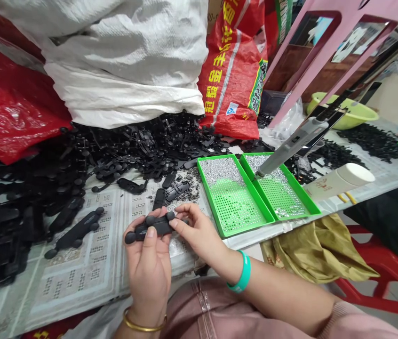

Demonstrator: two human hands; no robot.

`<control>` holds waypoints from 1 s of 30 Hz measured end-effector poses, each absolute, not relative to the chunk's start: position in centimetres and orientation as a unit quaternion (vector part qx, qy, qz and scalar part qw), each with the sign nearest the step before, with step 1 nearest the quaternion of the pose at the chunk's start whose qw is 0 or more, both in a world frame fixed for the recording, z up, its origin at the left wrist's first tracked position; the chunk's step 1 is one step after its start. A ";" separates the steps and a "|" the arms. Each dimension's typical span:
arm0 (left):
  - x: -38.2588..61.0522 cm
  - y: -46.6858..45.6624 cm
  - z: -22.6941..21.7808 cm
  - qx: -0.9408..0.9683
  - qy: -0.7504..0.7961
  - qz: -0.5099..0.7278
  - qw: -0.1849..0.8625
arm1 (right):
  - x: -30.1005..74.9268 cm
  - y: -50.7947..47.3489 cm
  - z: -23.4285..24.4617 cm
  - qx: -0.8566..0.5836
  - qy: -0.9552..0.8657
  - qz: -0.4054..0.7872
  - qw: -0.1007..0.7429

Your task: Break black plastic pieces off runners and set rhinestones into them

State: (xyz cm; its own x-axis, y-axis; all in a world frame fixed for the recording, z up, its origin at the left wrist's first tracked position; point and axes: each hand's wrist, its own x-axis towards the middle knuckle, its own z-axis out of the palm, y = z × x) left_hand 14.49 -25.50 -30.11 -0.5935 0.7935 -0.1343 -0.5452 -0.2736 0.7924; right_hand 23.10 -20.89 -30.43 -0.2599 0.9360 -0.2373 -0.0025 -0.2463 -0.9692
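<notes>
My left hand [149, 268] was closed around a black plastic part [154, 227], thumb across its middle, holding it just above the bench [79, 278]. My right hand [199, 233] pinched the part's right end with its fingertips, near the green trays [237, 209].

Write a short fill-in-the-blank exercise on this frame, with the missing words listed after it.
1. The left hand and the right hand both hold one ___ plastic part in their fingers.
2. The teal wristband sits on the ___ wrist.
3. The grey power tool rests its tip in a ___ tray.
Missing words: black; right; green.
</notes>
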 end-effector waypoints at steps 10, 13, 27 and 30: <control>14.0 -26.0 -30.4 0.127 0.518 0.739 0.412 | 22.7 -20.7 -30.5 -0.413 -0.313 0.738 0.432; 14.5 -26.4 -30.4 0.129 0.535 0.731 0.403 | 22.4 -20.9 -30.9 -0.391 -0.294 0.742 0.458; 12.0 -26.0 -29.2 -0.062 0.420 0.609 0.670 | 26.6 -18.7 -27.6 -0.243 -0.801 0.443 0.321; 12.7 -26.8 -29.4 -0.059 0.393 0.583 0.709 | 27.0 -17.5 -27.4 -0.193 -0.817 0.487 0.243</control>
